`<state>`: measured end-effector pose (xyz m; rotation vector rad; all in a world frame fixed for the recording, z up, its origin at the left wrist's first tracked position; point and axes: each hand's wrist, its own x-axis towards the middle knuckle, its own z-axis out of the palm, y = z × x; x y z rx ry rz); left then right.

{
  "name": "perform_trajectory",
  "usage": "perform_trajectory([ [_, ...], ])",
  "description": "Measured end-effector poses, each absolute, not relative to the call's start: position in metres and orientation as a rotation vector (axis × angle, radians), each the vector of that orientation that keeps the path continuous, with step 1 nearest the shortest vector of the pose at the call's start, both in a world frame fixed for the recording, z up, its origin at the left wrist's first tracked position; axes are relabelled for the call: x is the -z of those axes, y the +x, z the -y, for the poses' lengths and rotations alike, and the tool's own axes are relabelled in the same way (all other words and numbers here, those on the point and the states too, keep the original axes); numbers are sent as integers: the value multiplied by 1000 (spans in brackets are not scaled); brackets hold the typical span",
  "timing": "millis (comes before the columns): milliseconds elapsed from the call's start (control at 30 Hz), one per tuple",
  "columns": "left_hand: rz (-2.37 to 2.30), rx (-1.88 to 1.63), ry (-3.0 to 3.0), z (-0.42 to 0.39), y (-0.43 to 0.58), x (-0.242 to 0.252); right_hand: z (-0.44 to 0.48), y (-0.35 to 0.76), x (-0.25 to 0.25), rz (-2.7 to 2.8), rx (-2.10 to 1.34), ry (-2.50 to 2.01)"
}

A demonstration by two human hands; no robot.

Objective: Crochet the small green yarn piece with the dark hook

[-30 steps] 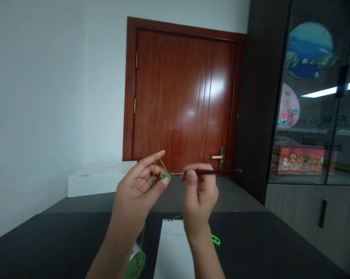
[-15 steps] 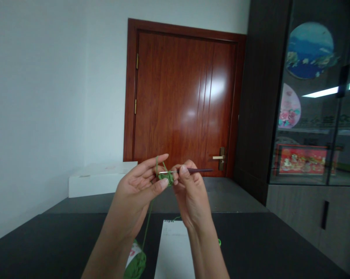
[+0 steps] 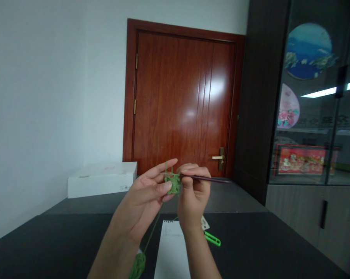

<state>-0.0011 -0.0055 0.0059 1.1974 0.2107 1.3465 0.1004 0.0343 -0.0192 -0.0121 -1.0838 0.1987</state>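
Observation:
Between thumb and fingers, my left hand pinches a small green crochet piece. Green yarn loops over its raised index finger, and a strand runs down to the yarn ball, partly hidden behind my left forearm. My right hand is closed around a crochet hook with a dark handle pointing right. The hook's thin metal shaft lies at the top edge of the green piece; I cannot make out its tip clearly.
A white spiral notepad lies on the black table under my hands. Right of it are a bright green plastic tool and a small pale card. A white box stands at the back left. Behind are a door and glass-fronted cabinet.
Both hands have moved right and slightly lower, with the crochet piece and hook. More of the green piece shows. The green tool and card have come into view beside my right wrist.

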Motion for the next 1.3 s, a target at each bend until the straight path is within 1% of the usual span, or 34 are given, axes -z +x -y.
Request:
perform_trajectory([
  [133, -187, -1275, 1182, 1, -7, -6, -32, 103, 17, 1073, -501, 20],
  [267, -157, -1252, 1196, 1, -10, -6, -29, 109, 15, 1076, -690, 104],
  [367, -192, -1335, 1265, 3, -9, -5, -29, 109, 13, 1116, -776, 83],
  [433, -242, -1444, 1326, 6, -7, -5, -30, 108, 12, 1149, -774, 51],
  [500, -284, -1547, 1373, 7, -5, -5, -31, 109, 14, 1166, -670, 28],
  [533, -296, -1588, 1388, 8, -4, -5, -32, 110, 16, 1172, -560, 9],
  [600, -283, -1636, 1392, 9, -1, -5, -34, 113, 20, 1214, -212, -42],
  [667, -221, -1594, 1367, 9, 1, -4, -35, 116, 25, 1245, 173, -82],
  [700, -183, -1545, 1345, 9, 1, -4, -35, 116, 26, 1244, 305, -81],
  [733, -150, -1489, 1319, 8, 2, -4, -35, 116, 26, 1227, 357, -64],
  [767, -125, -1441, 1294, 8, 2, -4, -35, 115, 26, 1201, 323, -37],
  [900, -97, -1405, 1279, 8, 0, -5, -32, 107, 18, 1153, -134, 60],
  [967, -106, -1445, 1308, 11, -1, -7, -32, 104, 16, 1149, -219, 75],
  [1100, -135, -1508, 1312, 16, 1, -10, -35, 106, 20, 1123, -127, 72],
  [1200, -145, -1492, 1281, 16, 3, -8, -39, 112, 27, 1206, 128, 27],
  [1267, -142, -1390, 1229, 14, 3, -7, -40, 115, 30, 1244, 321, 13],
  [1300, -141, -1328, 1195, 12, 3, -6, -40, 115, 30, 1234, 350, 24],
])
